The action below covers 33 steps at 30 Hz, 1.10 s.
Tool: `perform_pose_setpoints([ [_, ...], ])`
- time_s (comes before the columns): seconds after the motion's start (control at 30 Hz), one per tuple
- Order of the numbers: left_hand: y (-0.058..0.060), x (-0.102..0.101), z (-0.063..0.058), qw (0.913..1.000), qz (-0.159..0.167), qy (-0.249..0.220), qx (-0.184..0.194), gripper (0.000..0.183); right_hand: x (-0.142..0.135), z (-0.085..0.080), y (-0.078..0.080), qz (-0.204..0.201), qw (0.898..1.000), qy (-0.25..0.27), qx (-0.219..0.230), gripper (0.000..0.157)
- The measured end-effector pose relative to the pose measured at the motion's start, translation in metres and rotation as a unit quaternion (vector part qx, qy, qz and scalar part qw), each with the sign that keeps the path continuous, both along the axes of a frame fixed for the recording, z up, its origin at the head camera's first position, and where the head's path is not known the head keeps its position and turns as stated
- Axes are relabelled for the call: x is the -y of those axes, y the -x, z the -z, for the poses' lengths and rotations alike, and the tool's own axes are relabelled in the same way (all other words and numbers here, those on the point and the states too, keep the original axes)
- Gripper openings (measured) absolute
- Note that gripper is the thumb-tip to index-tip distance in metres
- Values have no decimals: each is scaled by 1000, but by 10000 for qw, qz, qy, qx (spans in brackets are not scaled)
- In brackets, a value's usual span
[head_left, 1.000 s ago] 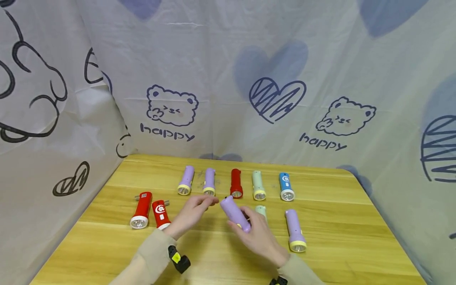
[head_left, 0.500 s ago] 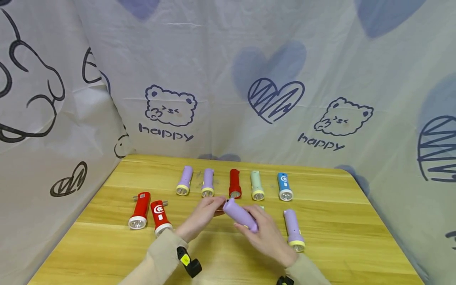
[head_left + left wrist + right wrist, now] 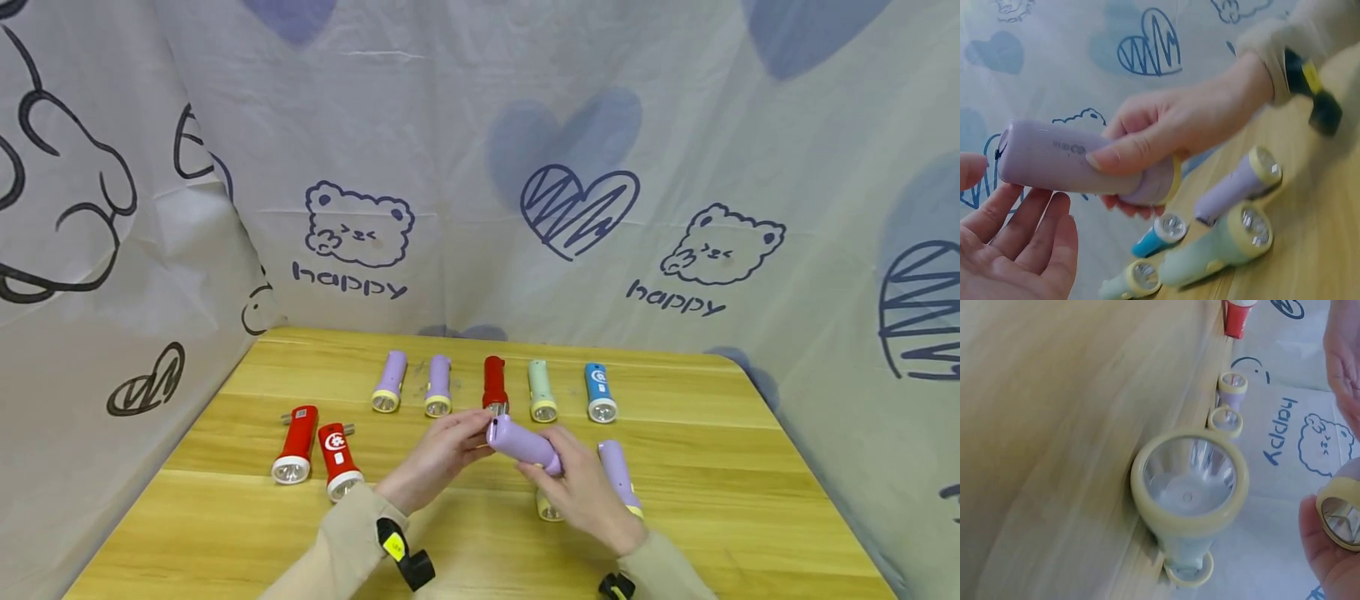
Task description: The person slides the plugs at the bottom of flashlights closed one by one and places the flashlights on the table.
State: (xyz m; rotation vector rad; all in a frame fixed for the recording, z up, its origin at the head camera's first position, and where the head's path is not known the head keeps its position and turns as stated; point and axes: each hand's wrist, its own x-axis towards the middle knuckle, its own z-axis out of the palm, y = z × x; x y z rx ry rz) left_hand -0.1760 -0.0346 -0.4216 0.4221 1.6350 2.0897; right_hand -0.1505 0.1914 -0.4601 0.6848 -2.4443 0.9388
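Observation:
My right hand grips a purple flashlight above the middle of the table. In the left wrist view, the right thumb lies along the flashlight body, and the yellow-rimmed head is partly behind the hand. My left hand is at the tail end, palm up; its fingers touch or nearly touch the underside. In the right wrist view, the held flashlight's lens end shows at the right edge. Below the right hand is a green flashlight, partly hidden in the head view.
A back row holds two purple flashlights, a red one, a green one and a blue one. Two red flashlights with plug prongs out are at left. Another purple one is at right on the wooden table.
The right hand has carried the purple flashlight rightward and tipped it flatter. The left hand has moved right to its tail end. The green flashlight's head now shows below the right hand.

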Motion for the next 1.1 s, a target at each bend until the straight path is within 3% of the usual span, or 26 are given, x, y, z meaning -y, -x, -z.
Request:
perform_pose_setpoints([
  [0.13, -1, -3, 0, 9979, 247, -486, 346, 20, -4, 1, 3, -8, 9992, -181, -360, 34],
  [0.27, -2, -7, 1, 9943, 410, -847, 500, 15, -7, 3, 5, 27, 9980, -287, -554, 35],
  [0.6, 0, -12, 7, 9906, 486, -1089, 667, 13, -6, 7, 10, 39, 9966, -352, -739, 35],
  [0.8, 0, -10, 12, 9892, 573, -1148, 715, 20, -3, 9, 10, 18, 9970, -375, -670, 35],
  [0.9, 0, -8, 14, 9878, 619, -1180, 805, 33, -2, 10, 10, 3, 9971, -419, -630, 35],
  [1.1, -4, -11, 22, 9817, 576, -1493, 1032, 31, -1, 14, 9, -20, 9969, -377, -690, 36],
])
